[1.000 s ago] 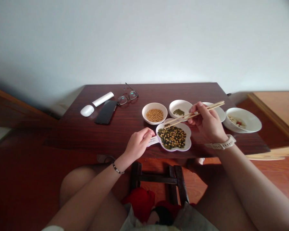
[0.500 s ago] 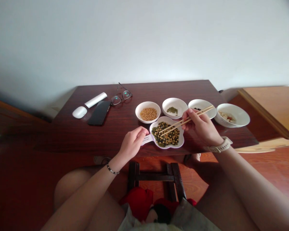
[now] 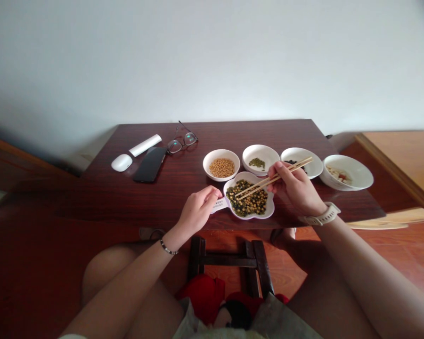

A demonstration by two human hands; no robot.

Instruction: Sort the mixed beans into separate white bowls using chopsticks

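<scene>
right hand (image 3: 297, 190) gripping wooden chopsticks (image 3: 273, 178), tips over mixed beans in flower-shaped dish (image 3: 249, 215), left hand (image 3: 198, 211) pinching the dish's labelled handle (image 3: 219, 205), soybean bowl (image 3: 221, 165) just behind

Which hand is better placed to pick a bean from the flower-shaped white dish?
Probably the right hand: it holds the wooden chopsticks, tips over the flower-shaped white dish; the left hand only steadies its handle.

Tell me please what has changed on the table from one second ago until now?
The right hand came down and nearer with the chopsticks; their tips, before at the far rim of the flower-shaped dish, now rest among its mixed beans. Nothing was taken or released. The left hand stays at the dish's tab, and the four bowls stand as before.
</scene>
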